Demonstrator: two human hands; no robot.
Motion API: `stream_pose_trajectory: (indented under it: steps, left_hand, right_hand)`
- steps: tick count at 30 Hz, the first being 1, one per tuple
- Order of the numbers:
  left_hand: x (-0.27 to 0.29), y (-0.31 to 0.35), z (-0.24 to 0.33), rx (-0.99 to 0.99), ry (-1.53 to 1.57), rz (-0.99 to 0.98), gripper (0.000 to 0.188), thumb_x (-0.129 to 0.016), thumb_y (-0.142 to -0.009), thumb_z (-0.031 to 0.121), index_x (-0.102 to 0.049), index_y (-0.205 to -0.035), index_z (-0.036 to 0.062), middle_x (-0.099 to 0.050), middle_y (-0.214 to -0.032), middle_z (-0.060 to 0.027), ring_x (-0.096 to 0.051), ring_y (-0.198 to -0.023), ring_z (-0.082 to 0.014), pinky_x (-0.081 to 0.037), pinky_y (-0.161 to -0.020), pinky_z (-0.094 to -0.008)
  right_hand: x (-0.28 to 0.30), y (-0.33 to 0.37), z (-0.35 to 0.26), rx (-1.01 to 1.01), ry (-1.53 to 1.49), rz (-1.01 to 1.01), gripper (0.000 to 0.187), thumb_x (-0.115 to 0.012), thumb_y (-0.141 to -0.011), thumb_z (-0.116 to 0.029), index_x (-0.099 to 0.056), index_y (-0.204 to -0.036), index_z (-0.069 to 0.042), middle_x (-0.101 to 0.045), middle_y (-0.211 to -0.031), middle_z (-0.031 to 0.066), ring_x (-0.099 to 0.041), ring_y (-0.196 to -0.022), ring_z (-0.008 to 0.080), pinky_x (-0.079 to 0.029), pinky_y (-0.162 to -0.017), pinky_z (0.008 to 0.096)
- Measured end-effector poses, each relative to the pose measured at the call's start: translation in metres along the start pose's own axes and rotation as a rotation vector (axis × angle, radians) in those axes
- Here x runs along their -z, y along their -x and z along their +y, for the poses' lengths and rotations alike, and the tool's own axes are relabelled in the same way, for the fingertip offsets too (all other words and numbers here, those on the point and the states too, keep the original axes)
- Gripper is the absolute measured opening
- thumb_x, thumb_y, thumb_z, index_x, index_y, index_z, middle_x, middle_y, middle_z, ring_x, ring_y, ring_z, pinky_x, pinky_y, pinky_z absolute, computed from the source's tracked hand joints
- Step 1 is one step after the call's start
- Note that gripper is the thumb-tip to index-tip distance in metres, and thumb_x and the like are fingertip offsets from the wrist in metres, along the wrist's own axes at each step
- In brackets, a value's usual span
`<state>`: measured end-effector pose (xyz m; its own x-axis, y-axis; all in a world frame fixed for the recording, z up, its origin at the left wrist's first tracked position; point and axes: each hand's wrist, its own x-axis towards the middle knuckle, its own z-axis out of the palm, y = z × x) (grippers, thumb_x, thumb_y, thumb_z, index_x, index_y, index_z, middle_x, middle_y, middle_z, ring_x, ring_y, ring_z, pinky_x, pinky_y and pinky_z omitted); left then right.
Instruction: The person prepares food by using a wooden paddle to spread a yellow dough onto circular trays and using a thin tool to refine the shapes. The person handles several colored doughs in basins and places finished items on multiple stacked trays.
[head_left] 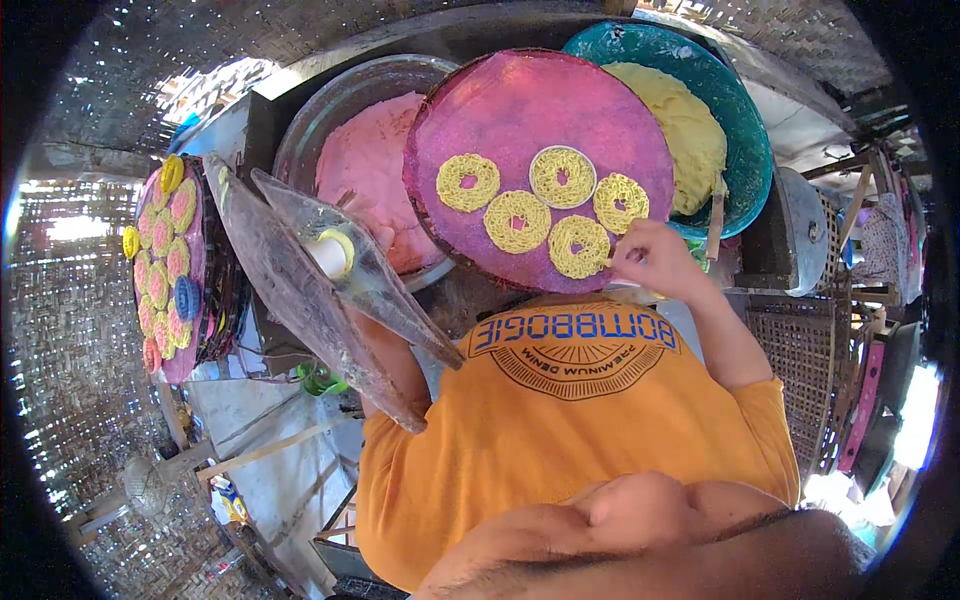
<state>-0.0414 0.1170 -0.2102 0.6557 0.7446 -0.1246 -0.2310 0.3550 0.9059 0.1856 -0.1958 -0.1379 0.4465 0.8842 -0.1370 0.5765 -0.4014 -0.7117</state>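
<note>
My left hand [384, 238] is mostly hidden behind a wooden hand press [300, 285], and its fingers seem wrapped round it. The press has two long, pointed boards with a white cylinder [329, 257] between them; yellow dough shows at the cylinder's end. My right hand [660, 262] is at the lower right edge of a round pink tray [540, 90], fingers pinched beside a yellow dough ring [579, 247]. Whatever is between those fingertips is too small to make out. Several lacy yellow rings lie on the tray. A thin white hoop [535, 157] surrounds the upper middle one.
Behind the tray, a metal basin [310, 110] holds pink dough [365, 150], and a green basin [755, 130] holds yellow dough [680, 120]. A wooden stick [716, 220] leans at the green rim. At far left, another tray [185, 365] carries pink-and-yellow pieces and coloured hoops.
</note>
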Motion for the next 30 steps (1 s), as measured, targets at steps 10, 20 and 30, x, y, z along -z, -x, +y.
stream_pose_trajectory:
  steps: [10,20,30]
  left_hand:
    - [0.007,0.004,0.000,-0.010,0.001,0.008,0.050,-0.069,-0.068,0.013,-0.052,-0.114,0.0006,-0.057,-0.112,-0.0138,-0.048,-0.111,-0.0249,-0.032,-0.099,-0.0384]
    - [0.014,0.002,0.005,-0.036,0.002,0.035,0.050,-0.069,-0.068,0.014,-0.053,-0.113,0.0009,-0.057,-0.111,-0.0140,-0.049,-0.110,-0.0254,-0.032,-0.099,-0.0388]
    - [0.029,-0.001,0.006,-0.051,0.017,0.063,0.049,-0.069,-0.068,0.014,-0.053,-0.112,0.0012,-0.057,-0.110,-0.0141,-0.050,-0.108,-0.0258,-0.032,-0.099,-0.0391]
  right_hand:
    - [0.107,-0.017,0.077,-0.284,0.071,0.519,0.018,-0.062,-0.077,-0.018,-0.063,-0.086,-0.003,-0.061,-0.080,0.0102,-0.060,-0.076,0.0211,-0.045,-0.068,0.0297]
    - [0.026,-0.094,0.027,-0.083,0.357,0.277,0.022,-0.060,-0.076,-0.027,-0.068,-0.086,-0.010,-0.062,-0.083,0.0133,-0.058,-0.088,0.0324,-0.045,-0.078,0.0407]
    - [0.009,-0.118,0.011,-0.056,0.563,0.164,0.021,-0.059,-0.076,-0.027,-0.066,-0.076,-0.007,-0.059,-0.086,0.0143,-0.056,-0.087,0.0336,-0.044,-0.080,0.0438]
